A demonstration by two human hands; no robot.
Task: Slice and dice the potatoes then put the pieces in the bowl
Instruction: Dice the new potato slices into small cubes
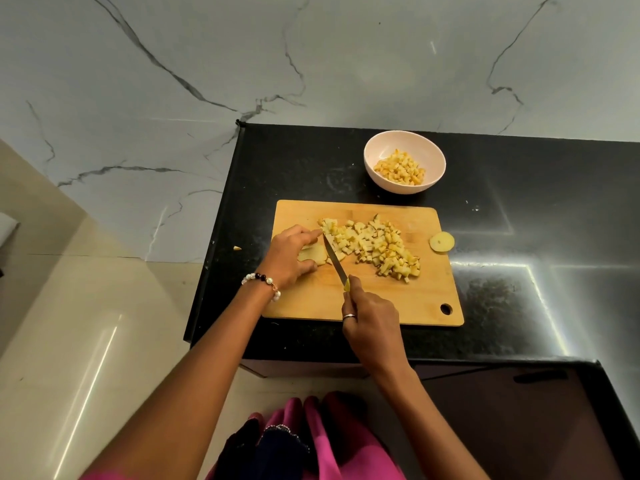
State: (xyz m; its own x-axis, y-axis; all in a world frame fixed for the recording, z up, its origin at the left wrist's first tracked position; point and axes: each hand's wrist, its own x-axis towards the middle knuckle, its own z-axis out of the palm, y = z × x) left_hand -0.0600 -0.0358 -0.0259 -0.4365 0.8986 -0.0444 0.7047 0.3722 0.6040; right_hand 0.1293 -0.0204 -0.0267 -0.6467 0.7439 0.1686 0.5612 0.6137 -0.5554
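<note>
Head view, inspector: hands?
— Left hand point(291, 256), fingers curled, holds a potato piece point(312, 253) on the cutting board point(388, 299). Right hand point(372, 327) grips the knife point(335, 262).
— Remainder?
— Diced potato point(377, 247) heaped on the board; more inside the bowl point(374, 168) on the tabletop point(519, 237).

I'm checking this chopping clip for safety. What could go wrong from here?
The knife blade runs right beside the left hand holding the potato piece, so a slip could nick a finger. The diced pile reaches toward the cutting board edge, so cubes could roll off. One stray bit already lies at the counter's edge.
</note>
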